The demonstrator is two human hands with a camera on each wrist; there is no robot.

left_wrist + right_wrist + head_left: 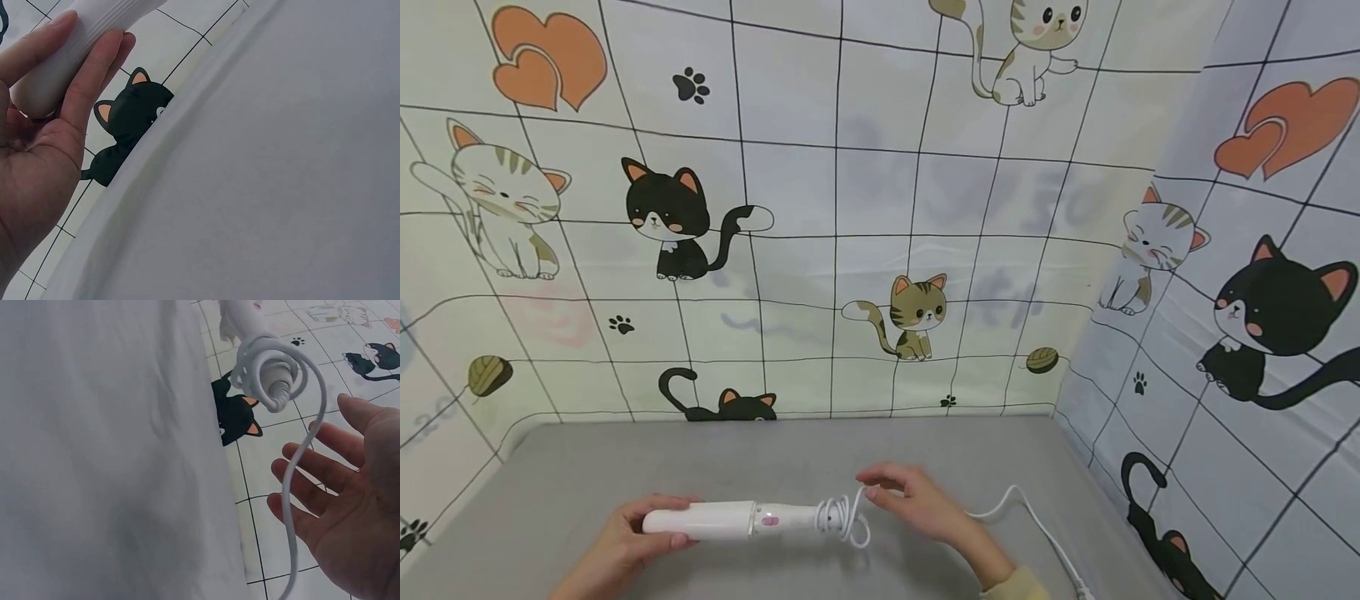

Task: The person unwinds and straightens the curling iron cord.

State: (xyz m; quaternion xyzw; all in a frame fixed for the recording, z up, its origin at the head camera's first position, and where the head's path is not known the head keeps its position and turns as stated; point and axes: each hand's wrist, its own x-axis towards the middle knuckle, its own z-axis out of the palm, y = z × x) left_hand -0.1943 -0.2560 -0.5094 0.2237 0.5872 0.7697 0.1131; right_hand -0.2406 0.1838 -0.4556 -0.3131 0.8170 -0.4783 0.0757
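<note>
A white, wand-shaped electric appliance (715, 521) lies level just above the grey table, its thick smooth end to the left and its slimmer handle, with a small pinkish mark, to the right. My left hand (625, 537) grips the thick end, thumb on the near side and fingers on the far side. White cord (831, 515) is coiled around the handle's right end. Beside those coils is my right hand (917, 500), fingers relaxed and apart. In the right wrist view, a loose stretch of cord (287, 500) hangs across the fingers without being gripped.
The grey tabletop (760, 450) extends around both hands. More cord (1037, 521) trails over its right side to a plug-like end (1082, 590). White cloth walls (797, 192) with a black grid and cartoon cats enclose the back and sides.
</note>
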